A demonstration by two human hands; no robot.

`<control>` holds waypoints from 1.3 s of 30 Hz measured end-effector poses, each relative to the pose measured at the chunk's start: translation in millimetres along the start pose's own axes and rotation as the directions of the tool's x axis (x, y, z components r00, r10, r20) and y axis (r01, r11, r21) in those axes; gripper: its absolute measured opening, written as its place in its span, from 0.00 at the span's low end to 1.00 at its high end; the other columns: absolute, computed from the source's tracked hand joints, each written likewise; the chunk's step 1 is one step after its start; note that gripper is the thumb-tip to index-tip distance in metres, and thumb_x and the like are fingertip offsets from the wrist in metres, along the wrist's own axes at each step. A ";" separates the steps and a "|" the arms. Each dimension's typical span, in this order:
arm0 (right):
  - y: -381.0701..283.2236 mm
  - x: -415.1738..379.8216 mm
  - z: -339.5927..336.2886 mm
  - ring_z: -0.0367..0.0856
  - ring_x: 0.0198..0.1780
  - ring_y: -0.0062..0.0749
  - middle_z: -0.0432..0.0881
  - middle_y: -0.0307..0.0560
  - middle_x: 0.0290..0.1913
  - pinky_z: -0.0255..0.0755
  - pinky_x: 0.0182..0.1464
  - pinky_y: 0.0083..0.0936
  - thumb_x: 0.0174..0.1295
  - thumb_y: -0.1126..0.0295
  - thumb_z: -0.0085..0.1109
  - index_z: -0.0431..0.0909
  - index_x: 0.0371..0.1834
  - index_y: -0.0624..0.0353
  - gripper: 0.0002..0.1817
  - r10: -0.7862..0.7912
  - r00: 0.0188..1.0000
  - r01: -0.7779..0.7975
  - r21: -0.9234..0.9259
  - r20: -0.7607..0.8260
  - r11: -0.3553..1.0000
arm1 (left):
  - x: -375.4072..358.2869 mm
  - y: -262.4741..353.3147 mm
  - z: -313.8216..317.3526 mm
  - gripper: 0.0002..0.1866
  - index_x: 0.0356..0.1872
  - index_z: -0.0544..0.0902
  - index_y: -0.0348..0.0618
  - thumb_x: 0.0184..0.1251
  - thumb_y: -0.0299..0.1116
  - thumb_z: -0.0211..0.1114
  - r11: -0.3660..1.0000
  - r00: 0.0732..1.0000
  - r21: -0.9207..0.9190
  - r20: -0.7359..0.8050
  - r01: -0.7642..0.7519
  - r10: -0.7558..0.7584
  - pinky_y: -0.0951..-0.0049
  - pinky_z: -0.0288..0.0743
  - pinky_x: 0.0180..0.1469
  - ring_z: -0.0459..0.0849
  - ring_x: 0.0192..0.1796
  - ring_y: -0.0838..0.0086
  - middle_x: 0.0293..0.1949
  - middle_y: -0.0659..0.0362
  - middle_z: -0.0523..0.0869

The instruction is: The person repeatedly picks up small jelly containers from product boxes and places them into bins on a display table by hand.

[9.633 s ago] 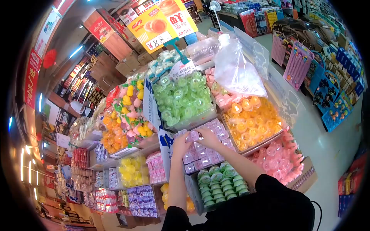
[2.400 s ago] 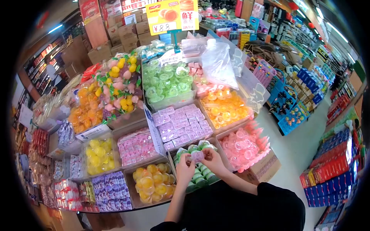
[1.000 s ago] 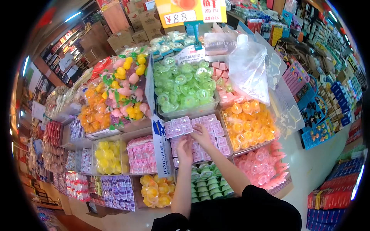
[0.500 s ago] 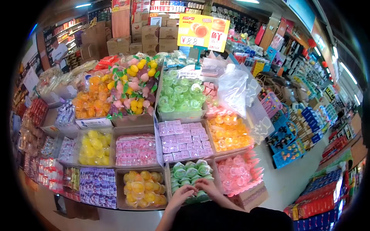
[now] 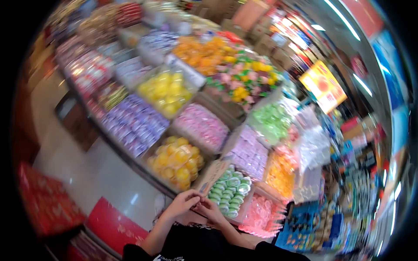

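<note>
The view is tilted and blurred. My left hand (image 5: 180, 202) and my right hand (image 5: 212, 209) meet fingertip to fingertip close to my body, just in front of the display's near edge. Whatever lies between the fingers is too small and blurred to make out. Nearest to them is a box of green-lidded jelly cups (image 5: 228, 193). Beside it lie a box of yellow-orange jellies (image 5: 176, 161) and a box of pink cups (image 5: 261, 211). A tray of pale purple cups (image 5: 248, 152) sits just beyond.
The sloping sweets display runs on with pink packets (image 5: 201, 126), purple wrapped packs (image 5: 133, 124), yellow sweets (image 5: 165, 89) and orange cups (image 5: 281, 174). A clear plastic bag (image 5: 313, 148) hangs at the right. An orange price sign (image 5: 324, 85) stands above. Pale floor (image 5: 87, 169) and red goods (image 5: 48, 204) lie left.
My hands have left the purple cup tray, passed the green cup box and drawn in close to my body. The camera has swung sharply, so the display now runs diagonally.
</note>
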State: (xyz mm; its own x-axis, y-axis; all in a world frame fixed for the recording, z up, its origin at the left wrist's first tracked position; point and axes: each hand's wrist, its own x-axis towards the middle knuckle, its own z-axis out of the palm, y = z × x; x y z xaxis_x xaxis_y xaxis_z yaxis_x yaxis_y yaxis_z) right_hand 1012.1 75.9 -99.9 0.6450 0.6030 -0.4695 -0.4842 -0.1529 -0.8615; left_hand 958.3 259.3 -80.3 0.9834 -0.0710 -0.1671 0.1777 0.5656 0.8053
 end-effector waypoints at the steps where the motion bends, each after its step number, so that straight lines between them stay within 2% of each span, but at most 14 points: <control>1: 5.8 -1.1 1.5 0.81 0.49 0.27 0.81 0.43 0.51 0.75 0.53 0.23 0.69 0.71 0.57 0.74 0.56 0.63 0.14 0.008 0.998 0.001 -0.156 0.058 0.988 | -16.8 -9.8 -10.4 0.09 0.48 0.79 0.36 0.72 0.29 0.57 0.998 0.997 0.044 -0.051 -0.050 0.052 0.75 0.76 0.49 0.82 0.44 0.75 0.43 0.58 0.84; 5: 24.3 -14.5 22.5 0.80 0.44 0.24 0.82 0.44 0.47 0.74 0.50 0.21 0.69 0.74 0.54 0.77 0.50 0.64 0.10 -0.015 0.951 0.097 -0.252 0.308 0.963 | -113.8 -22.0 -12.6 0.11 0.48 0.80 0.36 0.74 0.31 0.56 0.985 0.901 0.106 -0.399 -0.138 0.169 0.75 0.76 0.47 0.82 0.44 0.76 0.42 0.58 0.85; 9: 65.2 -24.8 42.7 0.84 0.45 0.29 0.83 0.46 0.45 0.77 0.49 0.23 0.69 0.73 0.55 0.77 0.50 0.65 0.10 0.044 0.909 0.074 -0.266 0.415 0.961 | -225.0 -62.7 10.4 0.10 0.47 0.80 0.39 0.73 0.31 0.56 0.962 0.689 0.104 -0.679 -0.251 0.253 0.75 0.76 0.47 0.82 0.44 0.76 0.42 0.59 0.85; 10: 74.8 -28.0 48.3 0.84 0.46 0.29 0.84 0.46 0.44 0.77 0.49 0.23 0.69 0.72 0.56 0.77 0.50 0.64 0.10 0.086 0.900 0.044 -0.286 0.427 0.957 | -250.2 -76.9 18.7 0.10 0.47 0.80 0.39 0.73 0.31 0.56 0.972 0.642 0.097 -0.737 -0.213 0.214 0.76 0.76 0.47 0.82 0.44 0.77 0.42 0.59 0.85; 12: 102.6 -31.2 62.5 0.84 0.43 0.27 0.85 0.47 0.44 0.77 0.44 0.21 0.69 0.71 0.56 0.77 0.49 0.64 0.09 0.033 0.850 0.123 -0.260 0.525 0.958 | -299.2 -103.5 42.6 0.09 0.47 0.80 0.39 0.73 0.32 0.56 0.989 0.532 0.044 -0.839 -0.139 0.112 0.76 0.75 0.47 0.82 0.44 0.77 0.42 0.59 0.85; 15: 133.3 -52.6 93.5 0.84 0.41 0.27 0.85 0.46 0.41 0.75 0.43 0.20 0.69 0.72 0.55 0.78 0.47 0.63 0.09 0.139 0.835 0.056 -0.334 0.532 0.941 | -364.5 -136.7 82.8 0.09 0.43 0.81 0.40 0.73 0.32 0.56 0.990 0.370 0.002 -0.928 -0.141 0.054 0.78 0.75 0.44 0.83 0.43 0.77 0.39 0.60 0.85; 20: 149.5 -131.1 148.5 0.85 0.40 0.28 0.85 0.46 0.41 0.74 0.43 0.21 0.68 0.72 0.54 0.77 0.46 0.62 0.08 0.161 0.747 0.072 -0.319 0.645 0.945 | -445.0 -165.9 112.9 0.10 0.44 0.81 0.38 0.74 0.33 0.56 0.970 0.190 0.023 -0.979 -0.242 0.071 0.76 0.76 0.45 0.84 0.41 0.76 0.39 0.58 0.86; 22: 164.7 -145.5 149.5 0.85 0.42 0.28 0.85 0.46 0.42 0.73 0.44 0.22 0.69 0.71 0.54 0.77 0.46 0.63 0.08 0.192 0.684 0.120 -0.368 0.704 0.922 | -458.2 -165.4 117.1 0.11 0.44 0.81 0.36 0.74 0.33 0.56 0.975 0.128 0.064 -0.987 -0.213 0.093 0.75 0.77 0.44 0.84 0.40 0.76 0.39 0.58 0.86; 24: 175.0 -156.8 146.6 0.85 0.42 0.28 0.86 0.46 0.42 0.73 0.44 0.22 0.69 0.71 0.54 0.77 0.47 0.63 0.08 0.243 0.647 0.139 -0.425 0.723 0.895 | -470.5 -163.7 117.1 0.11 0.45 0.81 0.37 0.73 0.34 0.56 0.972 0.122 0.087 -0.986 -0.217 0.115 0.76 0.77 0.44 0.84 0.41 0.76 0.39 0.58 0.86; 27: 179.9 -169.6 141.2 0.85 0.41 0.28 0.86 0.47 0.41 0.74 0.43 0.21 0.69 0.71 0.54 0.78 0.47 0.62 0.08 0.295 0.713 0.060 -0.475 0.636 0.878 | -490.8 -164.7 114.4 0.12 0.46 0.81 0.36 0.72 0.35 0.56 0.951 0.166 0.153 -0.965 -0.268 0.202 0.75 0.77 0.43 0.85 0.42 0.75 0.40 0.58 0.86; 31: 199.9 -169.4 139.3 0.85 0.37 0.29 0.86 0.47 0.39 0.76 0.37 0.21 0.69 0.69 0.54 0.77 0.45 0.62 0.08 0.296 0.811 -0.047 -0.449 0.505 0.893 | -550.9 -169.2 116.7 0.11 0.45 0.81 0.35 0.72 0.32 0.57 0.954 0.090 0.183 -0.974 -0.236 0.209 0.72 0.79 0.43 0.86 0.42 0.73 0.40 0.56 0.87; 35: 212.4 -188.8 205.1 0.85 0.36 0.31 0.85 0.48 0.39 0.77 0.36 0.23 0.69 0.69 0.53 0.77 0.44 0.62 0.08 0.259 0.844 -0.014 -0.464 0.469 0.886 | -653.0 -183.5 121.1 0.11 0.44 0.82 0.33 0.69 0.31 0.60 0.904 -0.177 0.381 -0.920 -0.194 0.349 0.72 0.79 0.46 0.87 0.42 0.71 0.39 0.54 0.88; 36: 216.2 -196.2 228.8 0.85 0.37 0.32 0.85 0.49 0.40 0.77 0.37 0.23 0.69 0.69 0.53 0.77 0.44 0.62 0.08 0.255 0.839 -0.003 -0.464 0.481 0.886 | -680.6 -192.2 118.1 0.10 0.44 0.82 0.34 0.68 0.30 0.59 0.892 -0.272 0.438 -0.877 -0.114 0.396 0.73 0.79 0.44 0.86 0.41 0.72 0.38 0.54 0.88; 39: 224.0 -249.2 328.6 0.85 0.40 0.34 0.84 0.50 0.40 0.77 0.40 0.25 0.69 0.69 0.52 0.76 0.45 0.63 0.09 0.233 0.750 0.066 -0.421 0.619 0.905 | -758.0 -178.8 138.2 0.08 0.42 0.82 0.36 0.66 0.27 0.60 0.857 -0.525 0.513 -0.745 -0.056 0.412 0.74 0.78 0.40 0.85 0.37 0.74 0.34 0.56 0.86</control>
State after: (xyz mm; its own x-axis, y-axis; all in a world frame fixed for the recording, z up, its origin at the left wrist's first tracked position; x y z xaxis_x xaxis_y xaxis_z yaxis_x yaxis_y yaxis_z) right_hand 548.6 148.7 -112.3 0.0050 0.9010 -0.4337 -0.1463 -0.4284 -0.8917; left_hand 186.3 98.5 -19.0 -0.4706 0.8824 -0.0045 0.1165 0.0672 0.9909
